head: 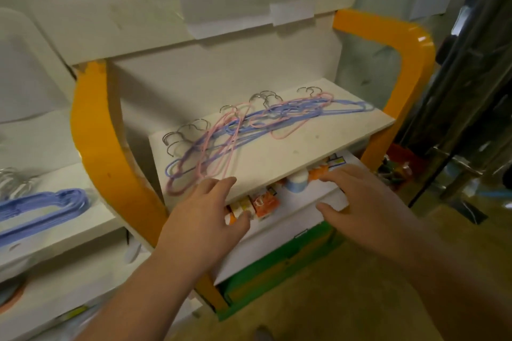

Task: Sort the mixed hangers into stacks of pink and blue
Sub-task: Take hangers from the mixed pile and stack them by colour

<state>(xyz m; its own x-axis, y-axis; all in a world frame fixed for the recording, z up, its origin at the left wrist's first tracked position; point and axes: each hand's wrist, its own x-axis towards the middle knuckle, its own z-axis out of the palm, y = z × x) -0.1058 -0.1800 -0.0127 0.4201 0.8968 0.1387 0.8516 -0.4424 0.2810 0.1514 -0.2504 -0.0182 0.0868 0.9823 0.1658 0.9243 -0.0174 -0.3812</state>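
Hangers (243, 130), pink and blue all tangled together, sprawled across a white shelf (291, 147) from front left to back right. Metal hooks poking out along the back edge. Pink ones mostly bunched at the left end, blue ones stretching off to the right, a few pink loops mixed in there too.

Left hand (205, 216) reaching in at the shelf's front edge, fingers loose and spread, fingertips right by the near end of the tangle, gripping nothing. Hard to say if actually touching a hanger or just beside it. Right hand (360, 196) also out front, lower right, fingers relaxed and spread, empty too, hovering over the stuff under the shelf.

Blue stack (41, 210) already sitting on a second white shelf well off to the left, more metal hooks just behind it.

Orange frame (110, 163) curving up both sides of the main shelf. Below the shelf: small orange packets (264, 203) and a white-and-blue bottle (297, 181), partly hidden and a bit blurry. Green box (277, 266) down at the bottom. Whole shot kinda motion-smeared, so fine detail not readable.
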